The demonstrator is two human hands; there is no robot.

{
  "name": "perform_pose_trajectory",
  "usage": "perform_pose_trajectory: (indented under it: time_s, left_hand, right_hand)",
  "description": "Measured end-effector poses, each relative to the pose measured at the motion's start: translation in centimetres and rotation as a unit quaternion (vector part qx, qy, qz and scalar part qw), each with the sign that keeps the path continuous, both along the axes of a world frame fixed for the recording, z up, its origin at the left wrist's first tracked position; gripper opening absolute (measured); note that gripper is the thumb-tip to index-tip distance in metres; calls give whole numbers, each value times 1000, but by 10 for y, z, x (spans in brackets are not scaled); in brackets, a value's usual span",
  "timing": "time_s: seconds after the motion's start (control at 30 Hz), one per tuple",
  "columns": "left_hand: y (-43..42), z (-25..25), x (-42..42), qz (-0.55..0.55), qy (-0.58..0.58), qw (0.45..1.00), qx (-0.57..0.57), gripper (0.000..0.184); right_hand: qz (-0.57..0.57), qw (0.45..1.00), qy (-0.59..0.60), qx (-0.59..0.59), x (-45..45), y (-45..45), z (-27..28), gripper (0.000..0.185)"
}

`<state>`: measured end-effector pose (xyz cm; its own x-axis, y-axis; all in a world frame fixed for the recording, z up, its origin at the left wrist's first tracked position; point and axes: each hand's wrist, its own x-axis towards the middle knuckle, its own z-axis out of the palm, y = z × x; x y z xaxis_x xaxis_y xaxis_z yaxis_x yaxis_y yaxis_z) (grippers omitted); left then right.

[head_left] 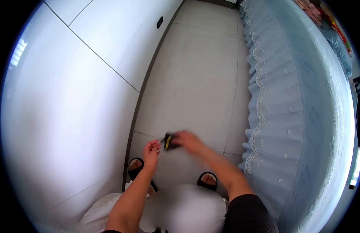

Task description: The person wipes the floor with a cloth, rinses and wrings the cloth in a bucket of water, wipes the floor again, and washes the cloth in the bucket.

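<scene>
Gripping with blurred, bent fingers, the right hand [189,141] is holding a small black-and-yellow item [170,142] by its right side; motion blur is hiding what exactly the item is. It is hanging in front of the person, above the floor and between the two hands. The left hand [151,149] is hovering just beside the item's left edge, its fingers curling together with hardly any gap showing; whether they are pinching some part of the item, I cannot tell. Bare forearms are reaching in from below, a black sleeve [250,213] covering the right upper arm. Under the hands, two black sandals [135,167] are resting on grey floor tiles [195,77], one on each foot, the left one standing close to the wall. Pale cloth [100,211] is bunching beside the left forearm. On the left, a glossy white wall [79,108] is rising from a dark baseboard [148,75], and on the right a light-blue bed skirt [275,116] with white lace trim is falling in ruffles to the floor
</scene>
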<state>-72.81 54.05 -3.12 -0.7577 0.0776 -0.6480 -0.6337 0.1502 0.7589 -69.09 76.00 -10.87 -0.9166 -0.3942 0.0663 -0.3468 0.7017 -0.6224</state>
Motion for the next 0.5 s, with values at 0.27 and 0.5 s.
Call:
perform_pose_trajectory:
  time_s: [0.27,0.5]
  left_hand:
    - [6,18,48,-4,4,1000,4,20]
    - [-9,25,97,-21,12,999,29,20]
  right_hand:
    - [-431,902,2,32,61,32,-4,52]
    - [-115,992,17,54,117,16,6,54]
